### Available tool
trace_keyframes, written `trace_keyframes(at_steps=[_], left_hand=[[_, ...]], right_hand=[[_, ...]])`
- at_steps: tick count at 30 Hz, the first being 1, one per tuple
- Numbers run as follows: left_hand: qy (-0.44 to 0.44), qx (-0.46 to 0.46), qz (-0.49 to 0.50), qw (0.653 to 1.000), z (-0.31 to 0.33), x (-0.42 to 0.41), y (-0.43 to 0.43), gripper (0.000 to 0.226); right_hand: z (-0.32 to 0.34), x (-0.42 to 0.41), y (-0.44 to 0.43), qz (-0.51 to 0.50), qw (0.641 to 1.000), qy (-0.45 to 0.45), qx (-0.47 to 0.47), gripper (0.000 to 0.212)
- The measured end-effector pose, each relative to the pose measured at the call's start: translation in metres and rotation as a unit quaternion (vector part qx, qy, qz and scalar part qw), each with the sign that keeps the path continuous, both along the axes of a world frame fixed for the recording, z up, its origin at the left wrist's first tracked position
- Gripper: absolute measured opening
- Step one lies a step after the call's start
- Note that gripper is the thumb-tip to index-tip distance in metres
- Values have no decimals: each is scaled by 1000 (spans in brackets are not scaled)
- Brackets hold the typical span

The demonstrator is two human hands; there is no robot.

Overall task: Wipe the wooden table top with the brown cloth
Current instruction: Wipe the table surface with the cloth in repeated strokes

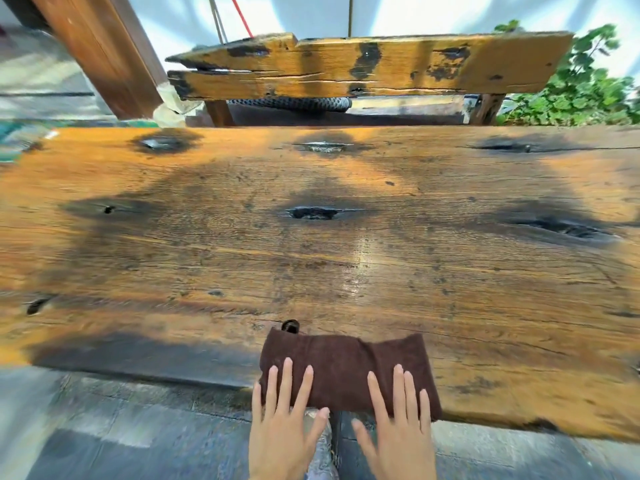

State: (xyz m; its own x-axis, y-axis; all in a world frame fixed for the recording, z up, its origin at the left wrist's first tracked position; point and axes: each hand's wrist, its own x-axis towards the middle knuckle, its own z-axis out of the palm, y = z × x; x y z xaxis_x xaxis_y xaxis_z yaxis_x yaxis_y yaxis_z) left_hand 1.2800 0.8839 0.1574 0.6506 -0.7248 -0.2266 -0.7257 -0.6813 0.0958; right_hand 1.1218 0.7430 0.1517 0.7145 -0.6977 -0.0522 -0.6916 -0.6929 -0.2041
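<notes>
A folded brown cloth (346, 368) lies flat at the near edge of the wooden table top (311, 237), a thick orange-brown slab with dark knots and cracks. My left hand (284, 420) lies on the cloth's left end with straight, spread fingers. My right hand (398, 424) lies on the cloth's right end in the same way, its fingers flat. Both thumbs hang just off the table's near edge. A small dark hole (290, 326) in the wood sits right behind the cloth's far left corner.
A worn wooden bench (363, 67) stands beyond the table's far edge. A brown wooden post (100, 53) rises at the back left. Green plants (581, 88) grow at the back right. Grey stone paving (121, 434) lies below the near edge.
</notes>
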Motion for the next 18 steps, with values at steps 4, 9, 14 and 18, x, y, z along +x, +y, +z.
trace_keyframes(at_steps=[4, 9, 14, 18], left_hand=[[-13, -20, 0, 1000, 4, -8, -13, 75], [54, -9, 0, 998, 11, -2, -34, 68], [45, -16, 13, 999, 9, 26, -57, 67], [29, -29, 7, 999, -5, 63, -69, 70]], right_hand=[[11, 6, 2, -29, 999, 8, 40, 79], [6, 23, -3, -45, 998, -3, 45, 82], [1, 42, -21, -44, 999, -8, 31, 82], [-2, 63, -49, -28, 999, -7, 24, 81]])
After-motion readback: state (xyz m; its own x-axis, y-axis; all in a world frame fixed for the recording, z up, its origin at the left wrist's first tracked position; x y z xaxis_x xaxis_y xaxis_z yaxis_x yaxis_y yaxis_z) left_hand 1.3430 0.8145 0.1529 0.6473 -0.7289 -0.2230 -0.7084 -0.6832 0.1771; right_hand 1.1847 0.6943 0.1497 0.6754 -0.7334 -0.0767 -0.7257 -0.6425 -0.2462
